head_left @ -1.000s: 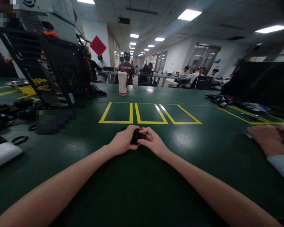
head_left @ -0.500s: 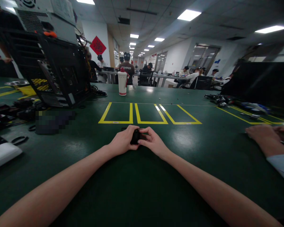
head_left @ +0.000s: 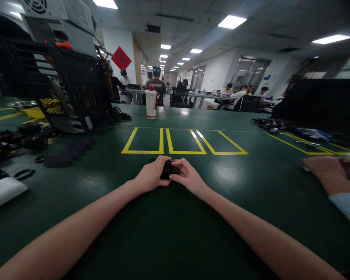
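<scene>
My left hand (head_left: 151,174) and my right hand (head_left: 188,175) meet at the middle of the dark green table (head_left: 175,225), just in front of three yellow taped boxes (head_left: 183,140). Both hands are closed round a small black object (head_left: 166,170) held between them; its shape is mostly hidden by my fingers. Both forearms lie stretched out over the table toward it.
An open black computer case (head_left: 72,89) stands at the left, with black parts (head_left: 14,140) and a white item (head_left: 2,191) near it. A white cup (head_left: 151,103) stands behind the boxes. Another person's hands (head_left: 332,168) rest at the right. Cables (head_left: 272,123) lie far right.
My hands stay closed on the black object in the same spot. The view has tipped down slightly. The other person's hands at the right shifted a little.
</scene>
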Demonstrator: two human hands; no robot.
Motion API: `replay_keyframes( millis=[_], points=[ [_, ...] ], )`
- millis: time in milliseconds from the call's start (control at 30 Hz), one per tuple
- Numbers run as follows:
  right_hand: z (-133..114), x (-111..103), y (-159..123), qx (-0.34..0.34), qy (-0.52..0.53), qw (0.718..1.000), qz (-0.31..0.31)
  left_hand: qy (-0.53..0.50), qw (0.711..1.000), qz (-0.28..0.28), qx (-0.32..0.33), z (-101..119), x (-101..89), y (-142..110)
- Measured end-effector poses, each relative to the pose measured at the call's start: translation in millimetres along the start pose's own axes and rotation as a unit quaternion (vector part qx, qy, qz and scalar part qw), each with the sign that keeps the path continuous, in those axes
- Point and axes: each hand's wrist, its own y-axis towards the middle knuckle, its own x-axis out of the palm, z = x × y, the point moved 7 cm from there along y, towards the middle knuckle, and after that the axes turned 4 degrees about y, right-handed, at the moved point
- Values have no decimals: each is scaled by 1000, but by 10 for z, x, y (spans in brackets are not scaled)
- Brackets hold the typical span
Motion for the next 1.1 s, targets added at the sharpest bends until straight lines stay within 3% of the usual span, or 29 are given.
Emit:
replay_keyframes(
  millis=[233,867,1100],
  points=[
    [-2,-45,15,7,-42,999,14,-8,1000,0,-2,14,-11,1],
    [7,-26,2,38,-22,999,0,-18,1000,-13,-4,30,-29,-9],
    [-30,7,-7,0,-8,1000,1,0,1000,-6,-3,22,-11,8]
  ],
)
